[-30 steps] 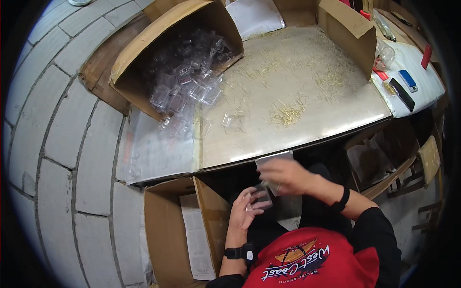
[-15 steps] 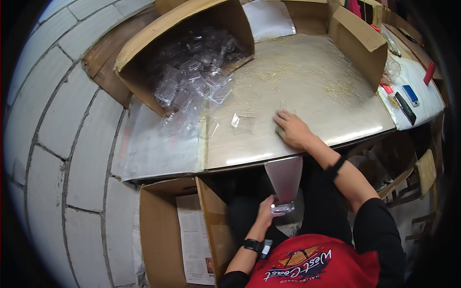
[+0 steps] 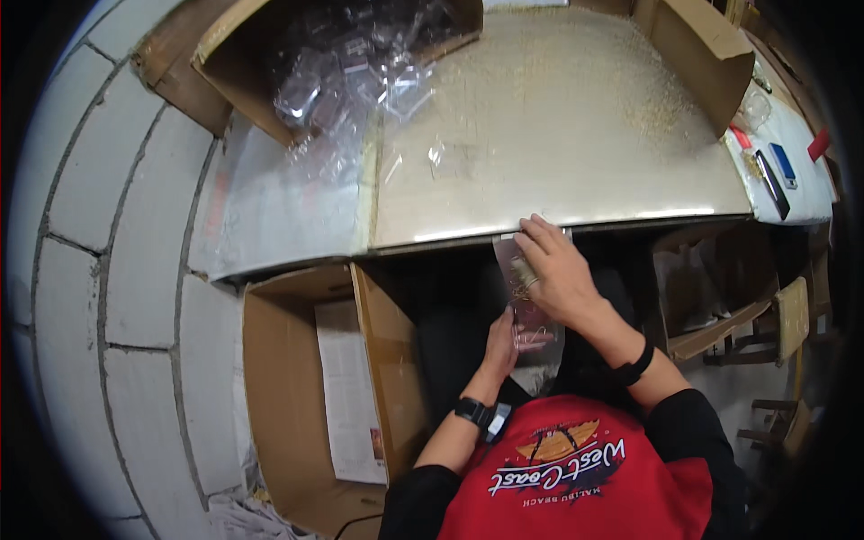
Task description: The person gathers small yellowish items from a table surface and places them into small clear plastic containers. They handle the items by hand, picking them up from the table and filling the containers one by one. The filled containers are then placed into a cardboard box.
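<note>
One clear box [image 3: 533,335] is held in the left hand [image 3: 500,344], its fingers closed on the side, at the lower part of the chute [image 3: 506,255] below the table [image 3: 540,171] edge. The right hand [image 3: 560,281] is poised over the chute, fingers slightly curled; whether anything is gripped by it cannot be told. Gold wires [image 3: 519,283] are seen on the chute beside its thumb, and some gold shows at the box, so the filling of this one seems to be under way rather than finished. Much appears to be left: more wires are strewn over the table's far right part, and many boxes [image 3: 351,85] are heaped in the upper carton [image 3: 236,31], their contents too blurred to judge.
</note>
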A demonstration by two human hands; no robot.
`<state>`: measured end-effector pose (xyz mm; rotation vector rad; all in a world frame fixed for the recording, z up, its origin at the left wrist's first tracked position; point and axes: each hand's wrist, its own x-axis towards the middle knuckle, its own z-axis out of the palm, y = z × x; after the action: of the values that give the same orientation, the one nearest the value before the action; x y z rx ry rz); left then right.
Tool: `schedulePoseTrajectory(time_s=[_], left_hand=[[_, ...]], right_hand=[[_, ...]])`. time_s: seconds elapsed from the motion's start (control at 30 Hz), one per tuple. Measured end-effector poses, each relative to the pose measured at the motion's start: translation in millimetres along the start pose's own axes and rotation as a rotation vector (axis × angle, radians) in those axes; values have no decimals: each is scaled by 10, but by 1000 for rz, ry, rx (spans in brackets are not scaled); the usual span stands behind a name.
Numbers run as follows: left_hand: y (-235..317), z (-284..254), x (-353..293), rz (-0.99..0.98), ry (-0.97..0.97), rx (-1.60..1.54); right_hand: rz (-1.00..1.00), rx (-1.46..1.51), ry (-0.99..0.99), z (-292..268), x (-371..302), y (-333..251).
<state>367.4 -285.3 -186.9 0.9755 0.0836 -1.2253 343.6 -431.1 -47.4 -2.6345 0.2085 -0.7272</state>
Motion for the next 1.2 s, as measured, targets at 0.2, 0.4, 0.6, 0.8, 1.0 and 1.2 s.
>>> schedulePoseTrajectory(time_s=[0.2, 0.4, 0.6, 0.8, 1.0, 1.2], left_hand=[[-136, -96, 60, 10, -84, -10], [-217, -206, -45, -29, 8, 54], [-199, -338, -144, 27, 9, 82], [172, -202, -442, 83, -23, 56], [541, 33, -596, 266, 0, 115], [879, 341, -815, 289, -82, 226]], right_hand=[[31, 295, -59, -304, -482, 140], [207, 539, -209, -205, -897, 221], [30, 491, -529, 260, -1163, 71], [-195, 426, -485, 126, -1035, -107], [-383, 417, -196, -23, -815, -310], [101, 534, 30, -348, -448, -231]])
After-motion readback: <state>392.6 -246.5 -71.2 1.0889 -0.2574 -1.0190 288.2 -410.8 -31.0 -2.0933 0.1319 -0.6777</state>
